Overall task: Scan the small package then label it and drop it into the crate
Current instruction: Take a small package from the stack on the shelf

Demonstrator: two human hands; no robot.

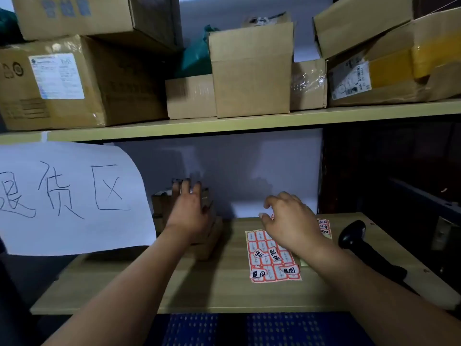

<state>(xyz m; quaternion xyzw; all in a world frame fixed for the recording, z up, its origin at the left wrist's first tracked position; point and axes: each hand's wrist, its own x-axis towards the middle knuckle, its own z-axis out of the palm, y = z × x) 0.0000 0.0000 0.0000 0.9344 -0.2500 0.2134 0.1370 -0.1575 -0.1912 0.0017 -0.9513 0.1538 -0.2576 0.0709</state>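
Several small cardboard packages [162, 206] are stacked at the back left of the lower shelf. My left hand [189, 208] is spread flat over the top package, fingers apart and slightly blurred, with no firm grip visible. My right hand [287, 218] hovers with loosely curled fingers over the far end of a red-and-white label sheet [272, 260]; nothing shows between its fingers. A black handheld scanner [354, 238] lies on the shelf to the right of the sheet. Below the shelf's front edge I see part of a blue crate [282, 328].
A paper sign with handwritten characters [67, 196] hangs from the upper shelf at the left, partly hiding the package stack. Large cardboard boxes [249, 71] fill the upper shelf. A second label strip [324, 227] lies behind my right hand. Dark shelving stands at the right.
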